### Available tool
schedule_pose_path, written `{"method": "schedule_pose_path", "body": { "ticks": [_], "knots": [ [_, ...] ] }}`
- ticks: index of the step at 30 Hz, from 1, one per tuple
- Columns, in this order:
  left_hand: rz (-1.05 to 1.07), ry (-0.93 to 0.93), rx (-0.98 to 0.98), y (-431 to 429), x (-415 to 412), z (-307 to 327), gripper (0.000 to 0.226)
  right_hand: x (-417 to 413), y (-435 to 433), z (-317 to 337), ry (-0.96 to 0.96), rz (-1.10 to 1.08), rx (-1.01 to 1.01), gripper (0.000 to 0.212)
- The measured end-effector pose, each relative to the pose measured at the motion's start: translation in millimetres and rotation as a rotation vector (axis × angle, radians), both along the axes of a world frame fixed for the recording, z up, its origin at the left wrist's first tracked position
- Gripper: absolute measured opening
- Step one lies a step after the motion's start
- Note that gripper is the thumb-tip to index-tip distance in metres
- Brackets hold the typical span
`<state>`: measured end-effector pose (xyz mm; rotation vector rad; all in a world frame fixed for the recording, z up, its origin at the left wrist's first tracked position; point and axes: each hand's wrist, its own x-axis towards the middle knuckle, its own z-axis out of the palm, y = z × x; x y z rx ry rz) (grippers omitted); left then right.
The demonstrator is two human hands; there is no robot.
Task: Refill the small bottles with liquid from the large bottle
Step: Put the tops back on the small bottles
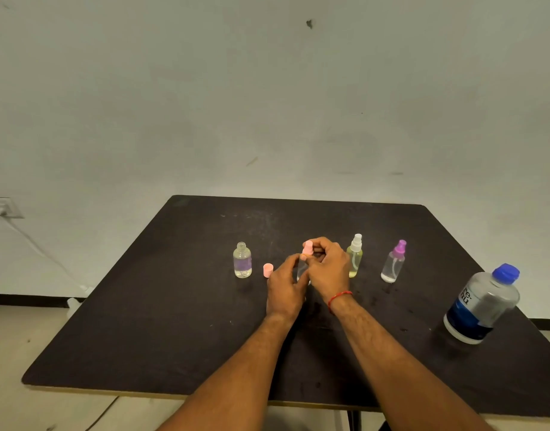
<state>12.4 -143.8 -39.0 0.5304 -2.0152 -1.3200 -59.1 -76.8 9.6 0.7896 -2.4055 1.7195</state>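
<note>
My left hand (pixel 284 287) grips a small clear bottle (pixel 301 269) standing mid-table, mostly hidden by my fingers. My right hand (pixel 328 269) pinches its pink cap (pixel 307 247) at the top of the bottle. To the left stands an uncapped small bottle (pixel 242 264) with clear liquid, and a loose pink cap (pixel 268 270) lies beside it. A yellowish spray bottle (pixel 355 256) with a white top and a clear spray bottle (pixel 393 264) with a purple top stand to the right. The large blue-capped bottle (pixel 482 303) stands at the far right.
The dark table (pixel 174 321) has its front edge near me and a wall close behind. A wall socket (pixel 1 207) with a white cable sits at the left, off the table.
</note>
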Motion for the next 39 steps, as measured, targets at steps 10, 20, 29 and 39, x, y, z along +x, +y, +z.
{"method": "schedule_pose_path", "body": {
  "ticks": [10, 20, 29, 39],
  "knots": [
    [0.081, -0.032, 0.027, -2.7, -5.1, -2.3, 0.045, -10.5, -4.7, -2.5, -0.015, -0.038, -0.019, 0.022],
    [0.136, -0.103, -0.017, -4.3, -5.7, -3.1, 0.051, -31.0, -6.7, -0.3, -0.009, -0.031, 0.031, 0.022],
    [0.135, -0.098, -0.036, -2.7, -4.0, 1.7, 0.048, -29.9, -0.2, -3.0, 0.037, -0.039, 0.059, 0.035],
    [0.324, 0.181, 0.128, -0.4, 25.4, 4.9, 0.008, 20.2, 20.7, -13.5, 0.080, -0.042, -0.039, 0.023]
  ]
}}
